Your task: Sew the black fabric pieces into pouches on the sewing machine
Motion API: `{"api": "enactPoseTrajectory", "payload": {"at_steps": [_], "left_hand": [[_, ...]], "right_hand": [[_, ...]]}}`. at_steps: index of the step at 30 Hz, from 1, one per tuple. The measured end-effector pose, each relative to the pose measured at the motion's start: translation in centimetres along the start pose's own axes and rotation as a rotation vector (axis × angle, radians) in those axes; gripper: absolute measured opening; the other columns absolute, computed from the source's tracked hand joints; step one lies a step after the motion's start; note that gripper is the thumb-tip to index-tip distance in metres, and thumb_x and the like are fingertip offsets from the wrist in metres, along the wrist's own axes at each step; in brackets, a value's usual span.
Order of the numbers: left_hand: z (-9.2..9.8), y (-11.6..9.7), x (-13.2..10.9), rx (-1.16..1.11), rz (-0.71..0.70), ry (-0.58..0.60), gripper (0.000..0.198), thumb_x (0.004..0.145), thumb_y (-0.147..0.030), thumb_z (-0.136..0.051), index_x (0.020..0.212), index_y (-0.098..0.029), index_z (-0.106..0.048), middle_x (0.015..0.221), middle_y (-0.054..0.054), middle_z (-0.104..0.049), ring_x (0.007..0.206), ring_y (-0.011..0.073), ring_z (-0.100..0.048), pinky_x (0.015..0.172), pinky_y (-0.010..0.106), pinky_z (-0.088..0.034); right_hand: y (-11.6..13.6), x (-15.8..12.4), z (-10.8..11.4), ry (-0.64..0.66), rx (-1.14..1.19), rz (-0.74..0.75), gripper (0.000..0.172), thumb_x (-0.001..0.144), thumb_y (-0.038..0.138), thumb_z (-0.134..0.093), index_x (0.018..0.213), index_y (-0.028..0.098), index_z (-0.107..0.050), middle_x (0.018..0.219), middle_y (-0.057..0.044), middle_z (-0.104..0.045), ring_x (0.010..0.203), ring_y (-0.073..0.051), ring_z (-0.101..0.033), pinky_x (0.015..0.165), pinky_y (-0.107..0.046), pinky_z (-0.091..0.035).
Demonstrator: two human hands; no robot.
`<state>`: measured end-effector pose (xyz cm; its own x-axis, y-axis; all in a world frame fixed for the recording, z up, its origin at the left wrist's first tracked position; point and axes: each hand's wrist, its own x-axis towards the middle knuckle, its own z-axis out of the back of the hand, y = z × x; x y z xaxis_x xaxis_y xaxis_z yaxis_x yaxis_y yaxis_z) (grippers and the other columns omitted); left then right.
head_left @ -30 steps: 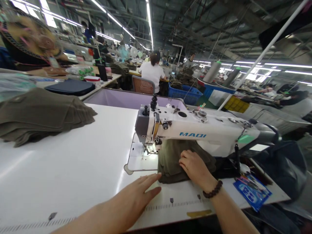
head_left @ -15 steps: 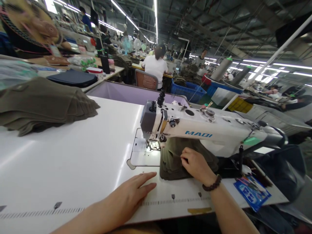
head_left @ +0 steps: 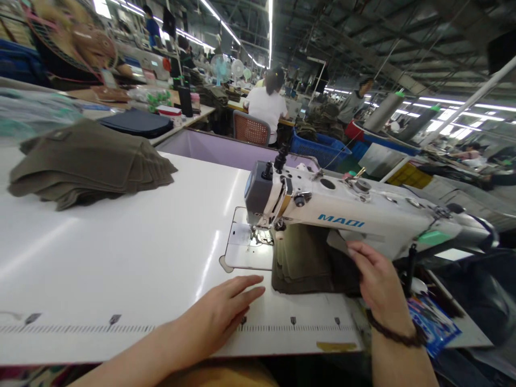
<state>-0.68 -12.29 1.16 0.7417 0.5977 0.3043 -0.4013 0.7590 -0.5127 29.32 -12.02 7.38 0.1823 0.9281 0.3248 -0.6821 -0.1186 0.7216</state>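
Note:
My left hand (head_left: 226,303) rests on the white table, fingers stretched out and apart, holding nothing, a little left of the stacked cloth. My right hand (head_left: 373,274) pinches the edge of an olive fabric piece (head_left: 337,241), lifting its corner below the machine arm. That piece belongs to a pile of olive fabric pieces (head_left: 300,266) lying under the arm, right of the needle. The white sewing machine (head_left: 342,207) stands over them, its lit needle area and metal plate (head_left: 242,250) bare of cloth. The pile's far side is hidden behind the machine.
A second stack of olive fabric pieces (head_left: 92,164) lies on the table's left. A ruler strip (head_left: 161,328) runs along the front edge. Right of the machine lies a blue packet (head_left: 435,328). Beyond the lilac-walled bin (head_left: 201,148) sits a person in white (head_left: 264,107).
My right hand has moved right from the top of the pile and now pinches a raised fabric edge. My left hand stays on the table. The view has shifted slightly left.

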Motion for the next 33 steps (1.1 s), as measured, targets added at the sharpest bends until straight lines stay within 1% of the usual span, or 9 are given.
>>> {"api": "enactPoseTrajectory", "payload": {"at_steps": [2,4,9,13,16,18,25,29,33], "left_hand": [[0.6,-0.8,0.2,0.030,-0.004,-0.092,0.049,0.086,-0.008,-0.036,0.132,-0.020,-0.029,0.134,0.010,-0.039,0.120,0.0181,-0.040,0.098,0.032,-0.040],[0.9,-1.4,0.8,0.081,-0.056,-0.124,0.049,0.085,-0.007,-0.038,0.132,-0.017,-0.028,0.137,0.013,-0.033,0.126,0.0210,-0.030,0.101,0.037,-0.035],[0.4,-0.6,1.8,0.054,-0.225,0.190,0.028,0.081,-0.007,-0.044,0.106,-0.012,-0.054,0.118,0.012,-0.055,0.113,0.0205,-0.049,0.102,0.038,-0.033],[2.3,2.4,-1.3,0.027,-0.050,0.226,0.023,0.080,-0.005,-0.041,0.088,-0.015,-0.060,0.108,0.008,-0.061,0.101,0.0177,-0.057,0.088,0.029,-0.045],[5.3,4.3,-5.1,-0.051,0.183,0.172,0.025,0.081,-0.007,-0.040,0.093,-0.019,-0.059,0.112,0.006,-0.059,0.101,0.0161,-0.057,0.085,0.026,-0.047],[7.0,4.8,-7.2,-0.122,0.316,0.138,0.021,0.082,-0.013,-0.042,0.091,-0.020,-0.060,0.110,0.006,-0.060,0.098,0.0170,-0.058,0.083,0.027,-0.047],[8.2,5.0,-8.1,-0.242,0.366,0.131,0.020,0.083,-0.021,-0.045,0.090,-0.019,-0.063,0.118,0.009,-0.054,0.103,0.0202,-0.054,0.085,0.030,-0.046],[7.9,5.3,-7.0,-0.224,0.407,0.072,0.025,0.083,-0.017,-0.038,0.087,-0.019,-0.063,0.109,0.006,-0.056,0.097,0.0168,-0.055,0.083,0.027,-0.046],[7.1,5.8,-6.4,-0.164,0.503,-0.043,0.027,0.073,-0.009,-0.036,0.079,-0.017,-0.061,0.092,0.004,-0.060,0.082,0.0145,-0.058,0.072,0.024,-0.048]], "right_hand": [[3.0,-2.9,-0.7,0.096,-0.102,0.139,0.010,0.077,0.026,-0.048,0.070,0.022,-0.053,0.079,-0.005,-0.059,0.074,-0.019,-0.055,0.063,-0.028,-0.043],[5.6,-5.8,-2.6,0.382,-0.117,0.188,0.011,0.077,0.017,-0.045,0.070,0.021,-0.052,0.074,-0.002,-0.056,0.067,-0.015,-0.053,0.057,-0.024,-0.040],[7.7,-9.2,-8.2,0.699,-0.071,0.069,0.017,0.072,0.003,-0.046,0.072,0.018,-0.053,0.077,-0.001,-0.059,0.073,-0.014,-0.055,0.064,-0.022,-0.041],[6.5,-9.0,-7.6,0.822,0.080,0.099,0.019,0.075,0.021,-0.063,0.093,0.020,-0.059,0.094,-0.003,-0.062,0.086,-0.016,-0.058,0.075,-0.022,-0.045],[5.3,-8.5,-6.2,0.868,0.043,0.158,0.066,0.063,0.042,-0.073,0.121,0.021,-0.049,0.124,-0.010,-0.052,0.113,-0.025,-0.047,0.096,-0.034,-0.037],[4.7,-8.2,-6.3,0.898,-0.012,0.191,0.080,0.060,0.046,-0.074,0.129,0.022,-0.042,0.132,-0.011,-0.044,0.120,-0.028,-0.039,0.101,-0.041,-0.032],[5.1,-4.9,-11.0,0.706,0.091,0.228,0.022,0.081,0.016,-0.048,0.097,0.020,-0.062,0.116,-0.008,-0.058,0.108,-0.020,-0.051,0.093,-0.035,-0.039],[5.1,-3.6,-12.2,0.625,0.073,0.088,0.017,0.085,0.024,-0.044,0.082,0.019,-0.060,0.074,-0.002,-0.064,0.069,-0.015,-0.059,0.063,-0.025,-0.045],[4.6,-4.6,-12.4,0.540,0.032,-0.047,0.014,0.084,0.029,-0.046,0.089,0.019,-0.055,0.067,0.000,-0.060,0.062,-0.016,-0.057,0.056,-0.025,-0.042]]}}
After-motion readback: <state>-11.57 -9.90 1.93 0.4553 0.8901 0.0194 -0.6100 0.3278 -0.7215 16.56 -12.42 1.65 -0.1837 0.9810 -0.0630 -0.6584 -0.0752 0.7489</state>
